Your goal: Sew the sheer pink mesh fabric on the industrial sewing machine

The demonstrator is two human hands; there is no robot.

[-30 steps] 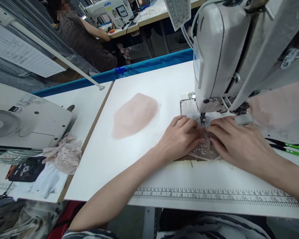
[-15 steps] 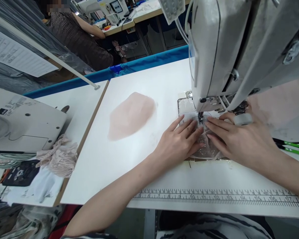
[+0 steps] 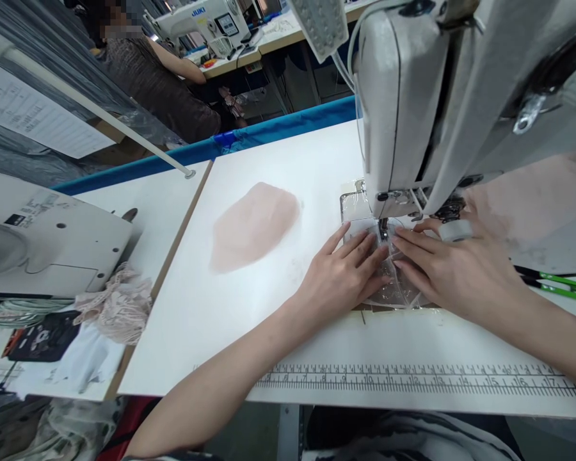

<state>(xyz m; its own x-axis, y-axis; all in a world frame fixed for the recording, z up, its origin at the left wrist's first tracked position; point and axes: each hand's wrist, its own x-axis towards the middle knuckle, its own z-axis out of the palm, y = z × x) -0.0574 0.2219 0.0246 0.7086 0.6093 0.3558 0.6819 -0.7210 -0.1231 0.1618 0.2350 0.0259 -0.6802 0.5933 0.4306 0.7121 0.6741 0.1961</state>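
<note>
Sheer, pale fabric lies under the presser foot of the sewing machine. My left hand rests flat on the left side of this fabric, fingers spread and pointing toward the needle area. On the other side, my right hand presses the fabric with its fingers stretched out, its fingertips close to the foot. A white ring-like band sits by the right index finger. Part of the fabric is hidden beneath both hands.
A thin pinkish fabric piece lies left on the white table. More pink fabric and green-handled snips are at right. A ruler strip runs along the front edge. A co-worker sits beyond the blue cloth edge.
The camera view has shifted slightly, so the machine head appears a little further left and lower. Both hands stay on the fabric by the presser foot, with barely any movement.
</note>
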